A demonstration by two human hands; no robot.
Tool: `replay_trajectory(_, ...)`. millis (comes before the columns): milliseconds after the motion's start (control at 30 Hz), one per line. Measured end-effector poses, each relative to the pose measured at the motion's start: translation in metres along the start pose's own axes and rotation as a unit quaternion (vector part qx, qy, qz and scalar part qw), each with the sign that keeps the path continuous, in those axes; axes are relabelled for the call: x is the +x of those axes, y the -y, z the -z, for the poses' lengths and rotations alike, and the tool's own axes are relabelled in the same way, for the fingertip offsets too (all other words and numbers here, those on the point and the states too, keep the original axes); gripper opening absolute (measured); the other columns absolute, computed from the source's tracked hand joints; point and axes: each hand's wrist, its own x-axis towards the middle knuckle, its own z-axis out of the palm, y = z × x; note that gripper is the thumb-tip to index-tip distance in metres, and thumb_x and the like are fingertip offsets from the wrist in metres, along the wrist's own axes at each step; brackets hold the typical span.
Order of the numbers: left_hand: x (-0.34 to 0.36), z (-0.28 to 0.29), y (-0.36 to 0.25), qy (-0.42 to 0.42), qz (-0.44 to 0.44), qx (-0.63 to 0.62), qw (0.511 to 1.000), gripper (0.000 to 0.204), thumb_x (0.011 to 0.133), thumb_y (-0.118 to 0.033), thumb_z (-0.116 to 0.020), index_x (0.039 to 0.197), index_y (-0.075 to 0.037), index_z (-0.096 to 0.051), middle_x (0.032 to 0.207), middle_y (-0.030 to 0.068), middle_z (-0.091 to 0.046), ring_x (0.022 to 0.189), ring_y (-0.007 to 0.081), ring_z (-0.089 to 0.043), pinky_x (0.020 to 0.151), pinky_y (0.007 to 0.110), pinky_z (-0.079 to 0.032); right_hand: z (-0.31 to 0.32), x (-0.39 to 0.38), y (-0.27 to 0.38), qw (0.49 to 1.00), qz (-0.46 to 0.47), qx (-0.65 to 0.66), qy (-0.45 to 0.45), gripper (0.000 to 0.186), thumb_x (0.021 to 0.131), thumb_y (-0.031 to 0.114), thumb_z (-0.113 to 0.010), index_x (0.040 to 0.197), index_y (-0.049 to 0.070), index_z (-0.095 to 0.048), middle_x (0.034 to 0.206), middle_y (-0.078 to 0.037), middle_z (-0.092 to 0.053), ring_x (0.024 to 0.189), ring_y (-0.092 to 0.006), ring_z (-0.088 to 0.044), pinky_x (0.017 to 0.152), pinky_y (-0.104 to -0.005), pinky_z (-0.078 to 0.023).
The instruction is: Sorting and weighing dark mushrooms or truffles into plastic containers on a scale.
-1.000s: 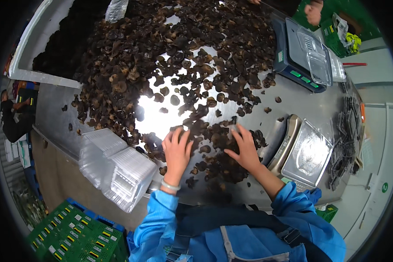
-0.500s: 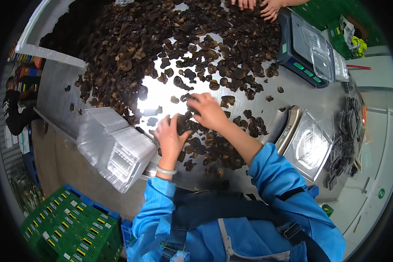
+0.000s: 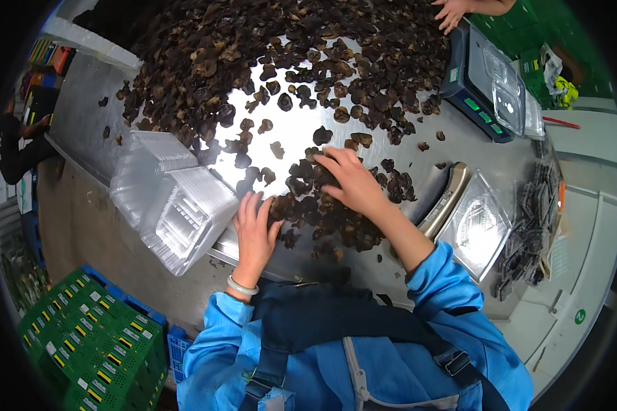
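Observation:
Dark brown wood ear mushrooms (image 3: 336,212) lie in a small heap between my two hands on the metal table. At the heap's left edge, my left hand (image 3: 255,229) has its fingers apart, the tips touching the mushrooms, and holds nothing. A pale bangle circles that wrist. My right hand (image 3: 353,181) reaches over the heap's upper right side, fingers stretched and spread against the mushrooms without a grip on any. Beyond my hands spreads a much larger pile of wood ear mushrooms (image 3: 212,61), with scattered pieces between the two.
Nested clear plastic trays (image 3: 192,212) stand left of my left hand. To the right are a scale (image 3: 483,89) with a clear tray on it, a second scale (image 3: 445,202) and dark lids (image 3: 528,212). A co-worker's hand (image 3: 452,12) is at the far right. Green crates (image 3: 89,335) stand lower left.
My hands have moved apart, the left one leftward and the right one rightward. The heap between them looks fuller. Only one co-worker's hand shows now, where two did.

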Motion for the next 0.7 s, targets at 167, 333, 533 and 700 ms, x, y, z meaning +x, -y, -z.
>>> replay_trajectory(167, -0.02, -0.003, -0.02, 0.011, 0.09, 0.074, 0.993, 0.09, 0.069, -0.039, -0.09, 0.146, -0.014, -0.052, 0.152, 0.0209, -0.037, 0.135, 0.0475, -0.036, 0.11, 0.061, -0.03, -0.014, 0.031, 0.023, 0.971, -0.015, -0.18, 0.158, 0.107, 0.06, 0.036, -0.095, 0.152, 0.017, -0.043, 0.149, -0.015, -0.045, 0.133, -0.0386, -0.046, 0.103, -0.0511, -0.045)
replay_trajectory(333, -0.031, 0.006, -0.015, 0.004, 0.181, 0.04, 0.983, 0.114, 0.058, -0.035, -0.096, 0.154, -0.01, -0.039, 0.143, 0.026, -0.043, 0.124, 0.0459, -0.046, 0.1, 0.054, -0.044, -0.037, 0.019, 0.041, 0.968, 0.111, -0.053, 0.221, 0.112, 0.056, 0.033, -0.096, 0.153, 0.018, -0.042, 0.151, -0.014, -0.043, 0.135, -0.0388, -0.044, 0.108, -0.0487, -0.043)
replay_trajectory(533, -0.03, 0.009, -0.01, 0.031, 0.181, -0.014, 0.983, 0.133, 0.049, -0.026, -0.099, 0.158, -0.006, -0.026, 0.149, 0.0288, -0.038, 0.123, 0.0503, -0.048, 0.103, 0.051, -0.048, -0.038, 0.004, 0.052, 0.954, 0.06, -0.208, 0.208, 0.125, 0.05, 0.04, -0.097, 0.157, 0.02, -0.035, 0.156, -0.016, -0.038, 0.137, -0.0392, -0.042, 0.107, -0.0541, -0.042)
replay_trajectory(700, -0.029, 0.016, -0.008, 0.101, 0.127, -0.053, 0.985, 0.139, 0.044, -0.025, -0.1, 0.159, -0.006, -0.024, 0.15, 0.03, -0.035, 0.12, 0.0507, -0.049, 0.102, 0.049, -0.049, -0.043, 0.006, 0.057, 0.953, 0.05, -0.192, 0.231, 0.132, 0.047, 0.041, -0.098, 0.159, 0.02, -0.031, 0.158, -0.015, -0.036, 0.135, -0.0412, -0.043, 0.1, -0.0565, -0.046)
